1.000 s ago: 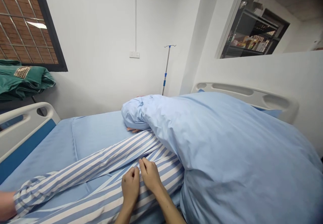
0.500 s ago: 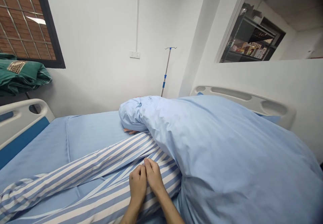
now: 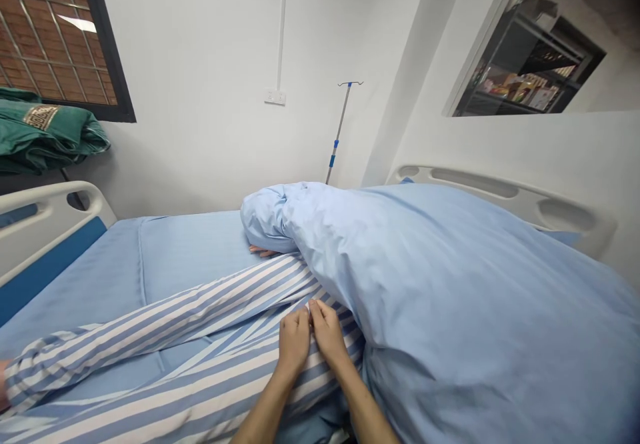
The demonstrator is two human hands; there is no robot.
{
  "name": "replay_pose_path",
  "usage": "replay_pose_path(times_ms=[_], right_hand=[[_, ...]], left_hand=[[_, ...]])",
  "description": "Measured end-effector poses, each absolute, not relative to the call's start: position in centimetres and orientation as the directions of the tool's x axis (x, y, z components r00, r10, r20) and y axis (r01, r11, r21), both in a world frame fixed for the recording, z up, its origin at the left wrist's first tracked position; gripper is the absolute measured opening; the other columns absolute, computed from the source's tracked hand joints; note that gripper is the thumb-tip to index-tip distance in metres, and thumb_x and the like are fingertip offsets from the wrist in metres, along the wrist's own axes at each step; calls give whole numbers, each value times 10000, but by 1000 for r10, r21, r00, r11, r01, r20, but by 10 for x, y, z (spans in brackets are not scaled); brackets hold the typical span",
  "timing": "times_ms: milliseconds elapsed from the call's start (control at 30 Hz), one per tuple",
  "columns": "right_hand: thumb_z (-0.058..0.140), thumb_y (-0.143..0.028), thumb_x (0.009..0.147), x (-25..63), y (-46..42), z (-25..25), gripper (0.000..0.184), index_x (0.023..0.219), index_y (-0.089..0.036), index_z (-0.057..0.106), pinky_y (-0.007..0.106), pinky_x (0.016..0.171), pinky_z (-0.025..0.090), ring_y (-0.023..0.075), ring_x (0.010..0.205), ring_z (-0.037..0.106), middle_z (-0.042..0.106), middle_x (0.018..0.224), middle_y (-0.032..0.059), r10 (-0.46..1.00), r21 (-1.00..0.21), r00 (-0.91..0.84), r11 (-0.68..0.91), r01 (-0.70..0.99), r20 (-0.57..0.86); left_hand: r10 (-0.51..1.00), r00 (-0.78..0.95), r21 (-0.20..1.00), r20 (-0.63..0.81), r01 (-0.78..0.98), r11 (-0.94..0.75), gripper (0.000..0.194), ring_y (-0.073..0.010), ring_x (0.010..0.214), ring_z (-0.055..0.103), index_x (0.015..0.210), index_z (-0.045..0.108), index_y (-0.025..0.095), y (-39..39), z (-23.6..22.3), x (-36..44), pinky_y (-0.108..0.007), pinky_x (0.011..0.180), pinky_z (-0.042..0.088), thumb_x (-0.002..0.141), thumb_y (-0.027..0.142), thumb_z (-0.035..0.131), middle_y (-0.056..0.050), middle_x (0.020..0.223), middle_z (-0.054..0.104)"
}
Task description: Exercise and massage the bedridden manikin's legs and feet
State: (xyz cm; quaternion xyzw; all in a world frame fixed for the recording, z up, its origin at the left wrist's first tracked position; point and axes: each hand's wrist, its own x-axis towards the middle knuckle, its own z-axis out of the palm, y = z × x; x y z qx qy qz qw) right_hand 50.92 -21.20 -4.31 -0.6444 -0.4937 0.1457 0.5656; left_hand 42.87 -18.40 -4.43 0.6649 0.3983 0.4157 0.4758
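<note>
My left hand point(image 3: 295, 339) and my right hand point(image 3: 326, 329) are side by side, both closed with fingers curled and thumbs close together. They rest at the upper leg of striped blue-and-white trousers point(image 3: 200, 391) worn by a person lying on the bed. Whether cloth is pinched in the fingers is hidden. Just right of my right hand lies the edge of a light blue quilt point(image 3: 440, 284), which covers the person's upper body. Part of that person's hand point(image 3: 261, 251) shows from under the quilt's far end.
Blue sheeting point(image 3: 195, 244) covers the bed between a white footboard point(image 3: 50, 197) on the left and a headboard point(image 3: 480, 183) on the right. An IV pole point(image 3: 341, 131) stands by the wall. Folded green cloth point(image 3: 55, 134) sits below the barred window point(image 3: 55, 37).
Both hands have shifted slightly right and away from me along the trousers, staying closed. The view has turned a little, and bare skin past the trouser cuff shows at the left edge.
</note>
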Motion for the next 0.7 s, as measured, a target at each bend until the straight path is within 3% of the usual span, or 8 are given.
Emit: replay_pose_path(times_ms=[167, 267, 400, 533, 633, 700], right_hand=[[332, -499, 851, 530, -218, -33, 409, 595, -193, 421, 234, 547, 325, 132, 547, 414, 486, 540, -8, 758, -780, 499, 20, 625, 419], [293, -503, 849, 536, -217, -44, 419, 615, -198, 459, 246, 589, 359, 158, 588, 472, 558, 592, 31, 766, -757, 519, -67, 650, 379], [282, -469, 840, 536, -215, -53, 406, 611, -204, 487, 244, 565, 355, 161, 572, 480, 598, 617, 53, 779, -698, 556, -224, 680, 292], [268, -446, 836, 536, -214, -48, 402, 634, -198, 511, 239, 617, 372, 165, 626, 507, 615, 659, 68, 796, -691, 536, -219, 689, 282], [278, -439, 831, 536, -214, -47, 396, 653, -192, 531, 238, 619, 368, 169, 645, 523, 626, 690, 80, 800, -679, 543, -252, 689, 255], [280, -435, 832, 535, -215, -47, 389, 663, -192, 533, 240, 597, 356, 171, 638, 525, 629, 701, 89, 798, -659, 558, -295, 692, 229]], left_hand=[[919, 340, 917, 199, 265, -297, 390, -86, 509, 323, 477, 311, 177, -188, -53, 427, -250, 543, 206, 823, 355, 339, 48, 464, 307], [922, 341, 911, 183, 293, -289, 375, -86, 505, 320, 470, 317, 178, -190, -50, 427, -253, 540, 205, 810, 333, 348, 50, 464, 297], [916, 371, 934, 154, 249, -258, 375, -88, 492, 341, 455, 329, 186, -190, -46, 421, -242, 532, 237, 794, 341, 361, 50, 445, 310], [881, 469, 955, 63, 227, -189, 423, -101, 485, 433, 445, 422, 186, -181, -49, 376, -229, 567, 319, 804, 393, 339, 33, 419, 412], [941, 338, 915, 17, 373, -151, 436, -112, 496, 454, 443, 423, 188, -171, -54, 304, -233, 578, 332, 808, 405, 325, 26, 418, 428], [979, 194, 859, 58, 490, -148, 418, -114, 513, 454, 458, 399, 190, -165, -56, 243, -232, 572, 323, 804, 417, 337, 28, 445, 434]])
